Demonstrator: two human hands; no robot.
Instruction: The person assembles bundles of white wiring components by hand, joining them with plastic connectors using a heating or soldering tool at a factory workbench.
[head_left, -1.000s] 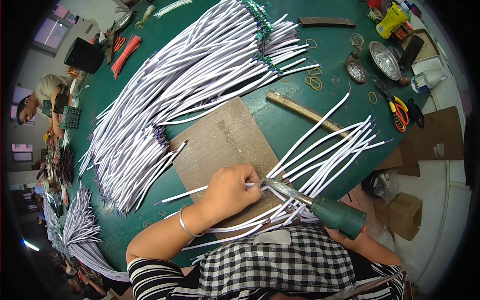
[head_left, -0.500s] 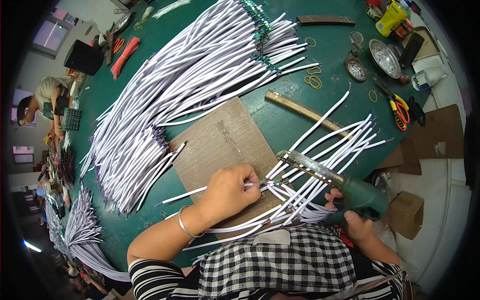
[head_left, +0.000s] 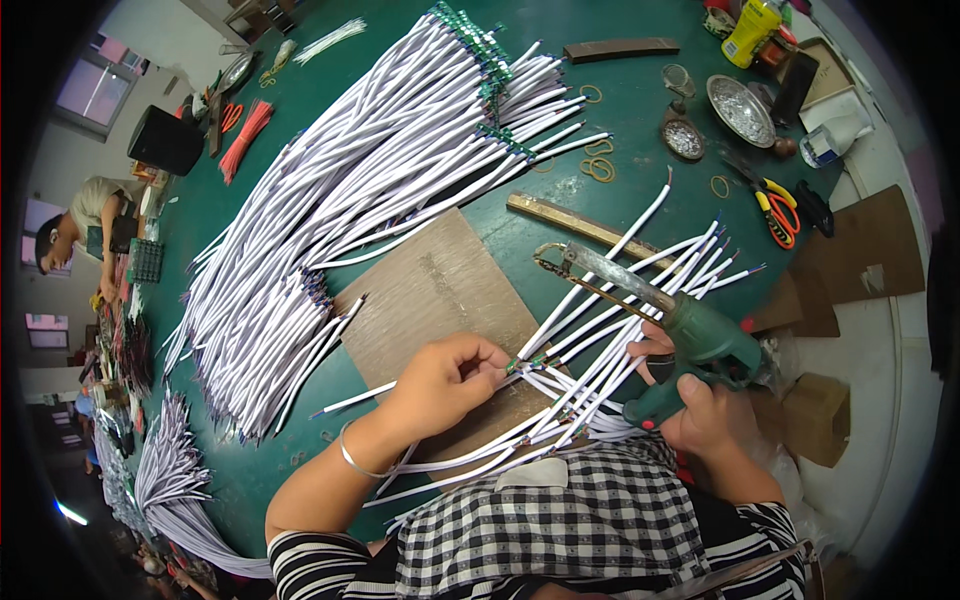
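My left hand [head_left: 440,385], a metal bangle on its wrist, pinches a white cable [head_left: 355,400] over a brown board [head_left: 430,290]. Just beyond its fingertips sits a small green circuit piece [head_left: 515,366], where cable ends meet. With its fingers wrapped round the grip, my right hand [head_left: 710,415] holds a green soldering gun [head_left: 712,332]. The gun's metal barrel points left, and its bent tip stands apart from the joint, farther up the picture. Several white cables [head_left: 610,345] with bare coloured ends fan out beneath the gun and to the right of my left hand.
A large pile of white cables [head_left: 350,170] covers the green table's left and far side. Toward the right lie a wooden bar [head_left: 570,225], pliers [head_left: 775,212], a metal dish [head_left: 740,110] and rubber bands [head_left: 598,162]. Another person [head_left: 95,225] works at the far left.
The soldering gun has risen away from the joint, its tip now farther up the picture. My left hand stays by the joint with its fingers slightly shifted. The whole view has shifted a little.
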